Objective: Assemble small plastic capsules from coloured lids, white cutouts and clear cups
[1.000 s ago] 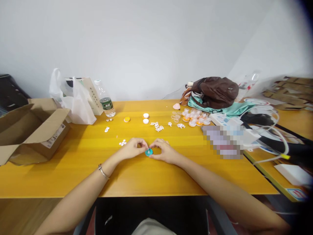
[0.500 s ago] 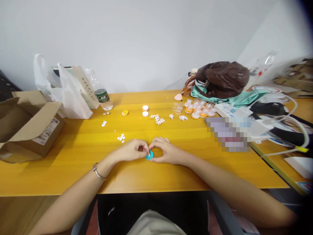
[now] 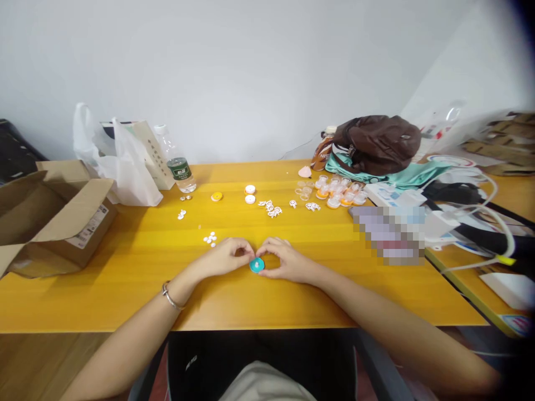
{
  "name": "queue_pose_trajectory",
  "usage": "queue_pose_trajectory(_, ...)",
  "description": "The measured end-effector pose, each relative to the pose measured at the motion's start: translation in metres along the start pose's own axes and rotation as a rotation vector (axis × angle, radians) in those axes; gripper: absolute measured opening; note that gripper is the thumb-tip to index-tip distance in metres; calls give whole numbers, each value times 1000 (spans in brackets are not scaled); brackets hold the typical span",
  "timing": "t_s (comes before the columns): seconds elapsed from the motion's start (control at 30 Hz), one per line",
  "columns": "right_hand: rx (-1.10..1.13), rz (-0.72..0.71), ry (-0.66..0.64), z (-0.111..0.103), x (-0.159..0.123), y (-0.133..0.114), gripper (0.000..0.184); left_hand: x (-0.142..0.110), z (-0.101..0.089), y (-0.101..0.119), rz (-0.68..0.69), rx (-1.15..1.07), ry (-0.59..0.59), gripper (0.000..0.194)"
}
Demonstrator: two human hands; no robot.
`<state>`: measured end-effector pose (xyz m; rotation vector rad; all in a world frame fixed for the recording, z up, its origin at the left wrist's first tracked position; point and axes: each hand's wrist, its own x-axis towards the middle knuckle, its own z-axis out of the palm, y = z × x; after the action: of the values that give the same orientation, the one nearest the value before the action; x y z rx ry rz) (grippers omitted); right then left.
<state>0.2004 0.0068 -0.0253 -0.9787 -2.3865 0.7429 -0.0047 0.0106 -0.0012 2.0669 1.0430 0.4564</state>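
A small teal round disc with a pale knob at its centre is held between my two hands, low over the table. My right hand curls round it, thumb at the lower right edge and fingertips at the upper edge. The fingertips of my left hand, pinched together, touch its upper left edge. Several small white round pieces lie beyond my left hand. Farther back are a yellow disc, two white discs and several white cut-out wheel pieces.
Clear and orange caps sit in a cluster at the back right, near a brown bag and a blurred-out flat object. To the left stand an open cardboard box, a white plastic bag and a water bottle.
The left fingertips have shifted from over the teal disc's centre to its edge, so the knob shows plainly. The right hand keeps its grip. The camera view has tilted slightly.
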Motion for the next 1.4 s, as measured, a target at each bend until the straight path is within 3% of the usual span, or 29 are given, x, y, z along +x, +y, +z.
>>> queue_pose_trajectory(0.17, 14, -28, 16, 2, -3, 2, 28, -12, -1, 5, 77, 34, 127, 20)
queue_pose_trajectory(0.4, 5, -85, 43, 6, -4, 2, 27, -25, 20, -4, 108, 55, 169, 32)
queue_pose_trajectory(0.6, 80, -129, 69, 8, -3, 4, 26, -24, 25, -6, 155, 34, 174, 33)
queue_pose_trajectory(0.9, 171, -116, 70, 15, -30, -6, 23, -44, 44, 16, 194, 205, 193, 21)
queue_pose_trajectory(1.13, 175, -47, 113, 18, -37, -8, 22, -50, 64, 5, 217, 344, 336, 14)
queue_pose_trajectory(1.4, 65, -140, 155, 20, -39, -5, 22, -49, 65, 2, 267, 384, 342, 18)
